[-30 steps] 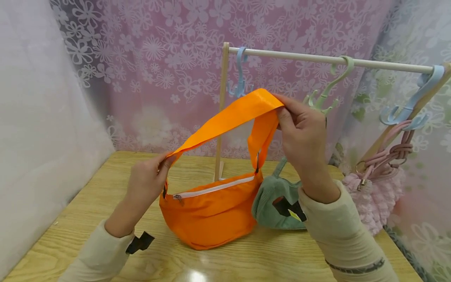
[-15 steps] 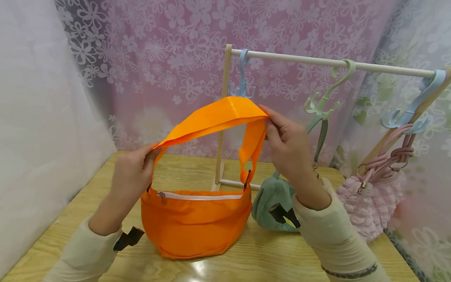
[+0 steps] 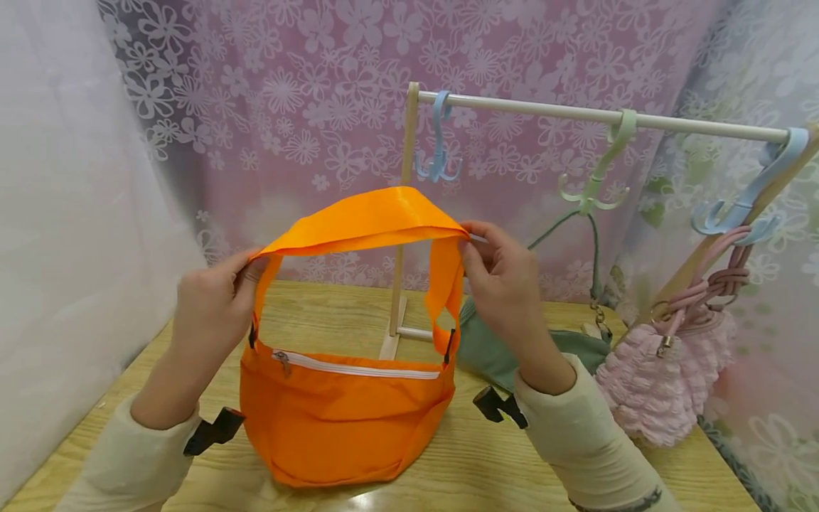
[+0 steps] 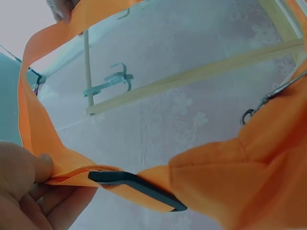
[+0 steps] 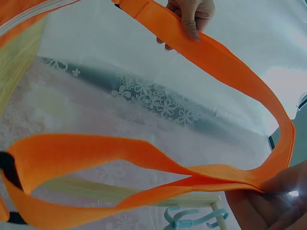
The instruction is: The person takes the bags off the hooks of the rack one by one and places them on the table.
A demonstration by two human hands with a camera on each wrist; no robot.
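An orange zippered bag (image 3: 348,427) faces me low in the head view, its white zipper closed along the top. My left hand (image 3: 214,302) pinches the left side of its wide orange strap (image 3: 358,217). On the other side my right hand (image 3: 502,284) pinches the strap near its right bend, so it arches up between both hands. A black buckle (image 4: 139,189) joins strap and bag beside my left thumb in the left wrist view. In the right wrist view the strap (image 5: 81,151) runs doubled toward my right fingers.
A rack with a white rail (image 3: 525,108) stands behind, carrying a blue hook (image 3: 438,142), a green hook (image 3: 591,178) and another blue hook (image 3: 742,192). A green bag (image 3: 493,348) hangs from the green hook; a pink bag (image 3: 672,377) hangs at right.
Both hands have moved left and down with the orange bag, which now faces me more squarely. The green bag and its strap have come into fuller view behind my right hand.
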